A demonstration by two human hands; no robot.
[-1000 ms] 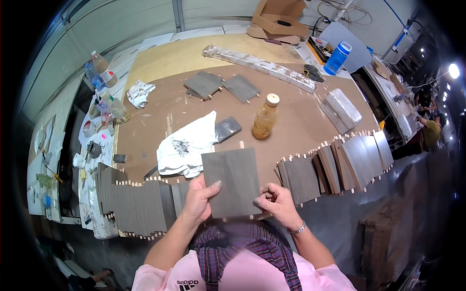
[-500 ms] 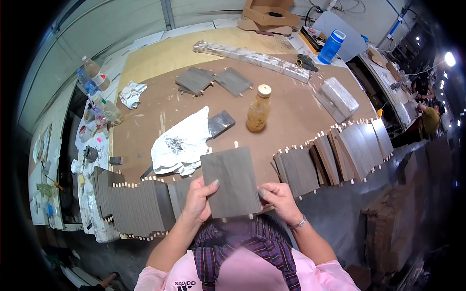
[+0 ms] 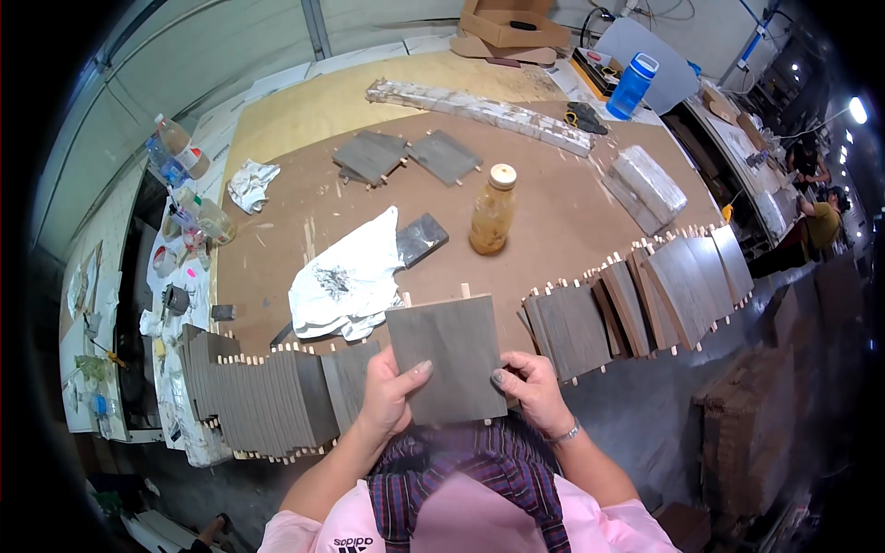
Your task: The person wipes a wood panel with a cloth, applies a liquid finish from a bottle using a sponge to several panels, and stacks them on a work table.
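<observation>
Both hands grip 1 grey dowelled panel above the tabletop near edge, left hand closed on its lower left edge, right hand on its right edge, long axis running away from the person.

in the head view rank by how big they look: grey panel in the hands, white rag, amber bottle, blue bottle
1. white rag and grey panel, held in both hands: look alike in area, and the panel is nearer the camera, so unranked.
2. amber bottle
3. blue bottle, though it stands farthest away.
</observation>
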